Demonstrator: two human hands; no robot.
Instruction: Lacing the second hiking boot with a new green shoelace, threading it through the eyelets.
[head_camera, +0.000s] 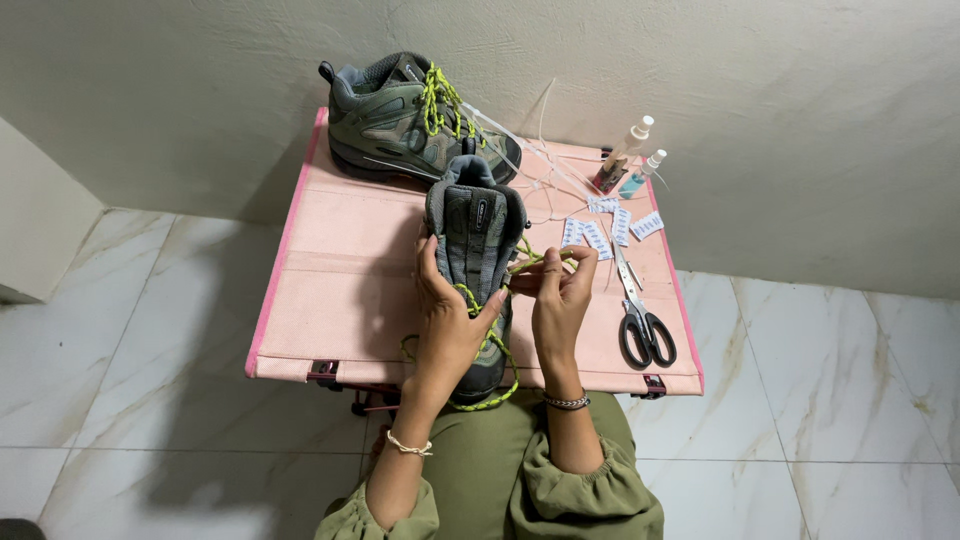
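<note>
**A:** Two shoes on the pink worktop (340, 290), right? Where's each?

**B:** Yep. Laced shoe (400, 120) lies at the far edge; near shoe (476, 250) stands on its toe over the front edge. Left hand (445, 320) is wrapped around its side, wrist bent up. Right hand (560, 300) is pinched shut on the yellow-green lace (535, 258), forearm upright. Scissors (640, 320) lie to the right, then spray bottles (630, 160), small white packets (610, 230).
</note>
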